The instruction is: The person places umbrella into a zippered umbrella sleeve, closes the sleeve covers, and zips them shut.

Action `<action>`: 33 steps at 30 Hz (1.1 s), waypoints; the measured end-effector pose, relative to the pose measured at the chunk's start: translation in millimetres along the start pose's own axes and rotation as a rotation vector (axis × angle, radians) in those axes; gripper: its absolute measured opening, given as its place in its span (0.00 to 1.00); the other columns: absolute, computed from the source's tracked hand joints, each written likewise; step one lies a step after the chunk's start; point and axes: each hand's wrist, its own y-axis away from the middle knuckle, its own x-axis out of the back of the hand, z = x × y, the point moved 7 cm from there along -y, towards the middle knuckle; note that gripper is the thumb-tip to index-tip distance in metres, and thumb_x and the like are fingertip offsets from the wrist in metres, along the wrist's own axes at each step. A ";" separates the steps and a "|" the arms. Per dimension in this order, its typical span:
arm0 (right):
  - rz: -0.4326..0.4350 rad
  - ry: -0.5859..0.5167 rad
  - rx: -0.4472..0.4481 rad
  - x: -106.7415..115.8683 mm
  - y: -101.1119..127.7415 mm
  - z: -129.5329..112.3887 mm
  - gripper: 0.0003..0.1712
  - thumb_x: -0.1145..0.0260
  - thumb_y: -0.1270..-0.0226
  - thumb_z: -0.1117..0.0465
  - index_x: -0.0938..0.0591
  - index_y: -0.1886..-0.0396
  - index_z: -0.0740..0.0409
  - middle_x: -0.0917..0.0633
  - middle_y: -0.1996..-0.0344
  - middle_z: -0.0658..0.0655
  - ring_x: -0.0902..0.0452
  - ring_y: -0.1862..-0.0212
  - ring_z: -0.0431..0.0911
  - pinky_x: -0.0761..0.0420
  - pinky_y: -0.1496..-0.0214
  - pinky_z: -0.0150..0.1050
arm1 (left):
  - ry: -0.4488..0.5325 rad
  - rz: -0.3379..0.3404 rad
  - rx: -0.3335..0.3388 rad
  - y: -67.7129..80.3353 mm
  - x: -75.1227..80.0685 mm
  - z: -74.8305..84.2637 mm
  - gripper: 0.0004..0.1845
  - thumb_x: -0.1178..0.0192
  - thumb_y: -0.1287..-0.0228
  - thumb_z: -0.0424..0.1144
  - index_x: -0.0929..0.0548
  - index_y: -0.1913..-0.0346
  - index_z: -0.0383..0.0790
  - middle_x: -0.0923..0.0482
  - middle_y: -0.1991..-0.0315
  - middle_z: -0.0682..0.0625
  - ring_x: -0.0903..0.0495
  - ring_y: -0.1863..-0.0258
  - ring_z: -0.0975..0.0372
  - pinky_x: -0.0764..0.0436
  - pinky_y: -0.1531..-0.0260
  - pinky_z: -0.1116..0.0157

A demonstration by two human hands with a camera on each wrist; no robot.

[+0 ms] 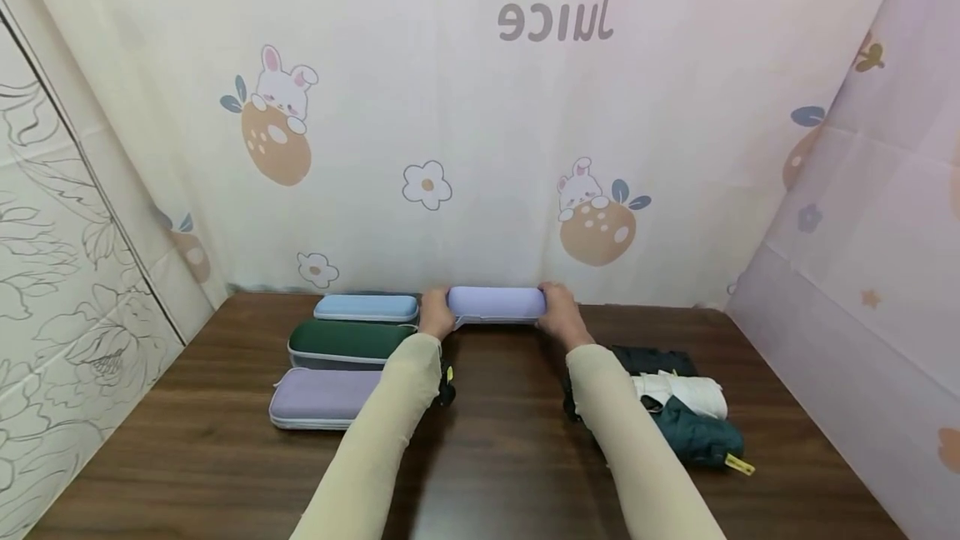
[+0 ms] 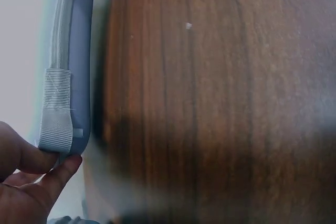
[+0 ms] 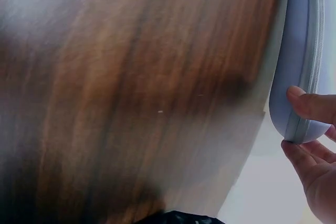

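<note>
Lilac case (image 1: 497,304); green case (image 1: 347,341); brown woodgrain table (image 1: 495,440).

At center frame I see one case (image 1: 497,304) between both hands, three cases (image 1: 341,361) stacked in a column at its left, folded umbrellas (image 1: 686,407) at lower right.

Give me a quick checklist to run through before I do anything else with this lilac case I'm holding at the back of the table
1. Left hand grips one end of the lilac case: ok.
2. Right hand grips the other end: ok.
3. Case level between the hands: ok.
4. Zip fully closed: cannot tell.
5. Bare table in front of the case: ok.
6. Apart from the blue case on the left: ok, though close.
</note>
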 end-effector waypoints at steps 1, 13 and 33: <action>-0.004 0.004 -0.004 -1.2 0.5 0.9 0.37 0.26 0.60 0.77 0.27 0.44 0.77 0.24 0.49 0.73 0.30 0.45 0.63 0.30 0.43 0.54 | 0.003 -0.001 0.009 -0.2 -0.8 -1.4 0.24 0.44 0.55 0.14 0.18 0.51 0.29 0.21 0.52 0.36 0.24 0.49 0.46 0.25 0.49 0.53; -0.150 0.131 -0.078 -6.4 15.1 -23.1 0.41 0.32 0.48 0.73 0.37 0.33 0.69 0.32 0.40 0.73 0.34 0.39 0.63 0.32 0.41 0.55 | -0.013 -0.064 -0.122 -42.4 -38.8 -52.9 0.26 0.45 0.57 0.20 0.21 0.49 0.31 0.21 0.54 0.39 0.23 0.58 0.53 0.23 0.63 0.60; -0.152 0.259 0.150 59.8 54.2 -60.3 0.34 0.36 0.43 0.69 0.32 0.35 0.68 0.28 0.41 0.69 0.33 0.40 0.63 0.30 0.44 0.55 | -0.083 -0.384 -0.283 60.9 106.1 31.4 0.25 0.45 0.35 0.27 0.32 0.35 0.28 0.33 0.37 0.35 0.36 0.36 0.44 0.36 0.40 0.48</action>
